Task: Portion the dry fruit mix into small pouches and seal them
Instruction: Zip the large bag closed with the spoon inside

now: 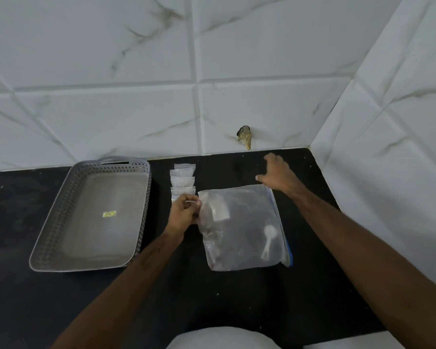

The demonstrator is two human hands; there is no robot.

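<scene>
Counter: a black worktop (237,298) runs from the near edge to a white marble-look tiled wall (136,109).
Big bag: a large clear zip bag (244,230), the landmark here, lies flat on the counter at centre; its contents look dark and hazy through the plastic.
Scoop: a small white spoon (268,239) shows through the bag's near right part.
Card: a pale square piece (220,212) shows through the bag's upper left part; what it is cannot be told.
Left hand: the left hand (184,210) is at the bag's left edge, fingers curled, pinching a thin clear bit of plastic; whether it is a pouch or the bag's edge cannot be told.
Tray: a grey perforated tray (61,222) sits well left of the bag.
Pouches: small clear pouches (183,181) lie overlapped in a row, just beyond the left hand, off the bag's far left corner.
Right hand: the right hand (277,175) is at the bag's far right corner, fingers loosely spread and holding nothing.
Wall mark: a chipped hole (244,138) shows in the tile beyond the bag.
</scene>
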